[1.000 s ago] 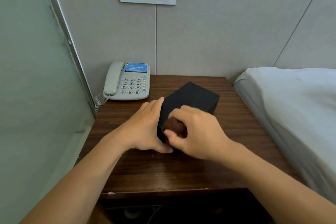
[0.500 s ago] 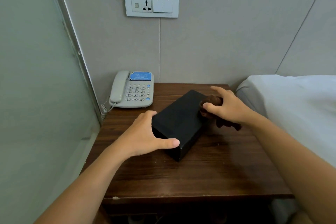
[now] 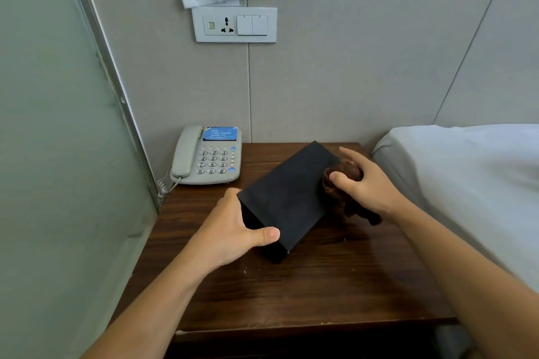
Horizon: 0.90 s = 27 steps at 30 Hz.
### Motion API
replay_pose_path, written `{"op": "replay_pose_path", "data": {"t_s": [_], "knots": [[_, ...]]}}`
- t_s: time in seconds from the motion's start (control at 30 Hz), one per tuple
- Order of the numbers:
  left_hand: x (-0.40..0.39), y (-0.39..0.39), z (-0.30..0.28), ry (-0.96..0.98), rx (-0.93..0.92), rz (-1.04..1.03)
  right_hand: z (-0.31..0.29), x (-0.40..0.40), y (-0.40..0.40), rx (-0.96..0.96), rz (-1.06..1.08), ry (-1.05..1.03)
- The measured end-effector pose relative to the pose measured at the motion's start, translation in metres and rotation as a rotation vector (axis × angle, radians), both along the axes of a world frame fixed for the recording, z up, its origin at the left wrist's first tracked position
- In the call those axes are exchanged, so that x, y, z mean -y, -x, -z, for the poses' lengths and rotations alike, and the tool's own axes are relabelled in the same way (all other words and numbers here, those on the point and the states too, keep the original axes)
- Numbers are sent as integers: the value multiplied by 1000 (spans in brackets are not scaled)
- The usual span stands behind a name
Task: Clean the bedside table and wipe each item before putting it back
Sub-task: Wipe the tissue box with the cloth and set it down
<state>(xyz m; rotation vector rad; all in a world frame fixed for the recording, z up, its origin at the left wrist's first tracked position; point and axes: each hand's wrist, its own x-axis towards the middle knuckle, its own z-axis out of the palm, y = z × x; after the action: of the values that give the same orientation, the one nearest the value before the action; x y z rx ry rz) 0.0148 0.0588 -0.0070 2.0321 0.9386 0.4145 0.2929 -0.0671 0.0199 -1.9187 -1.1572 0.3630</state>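
The telephone [image 3: 208, 156] keypad shows digits 1–9, *, 0, #; its blue label seems illegible.

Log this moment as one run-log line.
left hand grips black box | right hand presses brown cloth on box top | phone untouched

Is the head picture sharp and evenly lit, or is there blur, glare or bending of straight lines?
Head view: soft even light, no glare on the dark wooden bedside table; straight wall seams lean from the wide lens; the matte black rectangular box is sharp.
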Motion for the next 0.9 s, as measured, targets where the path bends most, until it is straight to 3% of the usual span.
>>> {"op": "replay_pose_path", "data": {"t_s": [0.13,0.27,0.57,0.9], "knots": [[0,0,-16,-168,103,-28,4,22,5,21,41,-115],[-14,-2,-15,-295,171,-33,13,38,18,72,17,-73],[-8,5,-17,-209,253,-40,16,64,24,171,26,10],[9,19,-22,-283,77,-8,-11,85,30,241,6,181]]}}
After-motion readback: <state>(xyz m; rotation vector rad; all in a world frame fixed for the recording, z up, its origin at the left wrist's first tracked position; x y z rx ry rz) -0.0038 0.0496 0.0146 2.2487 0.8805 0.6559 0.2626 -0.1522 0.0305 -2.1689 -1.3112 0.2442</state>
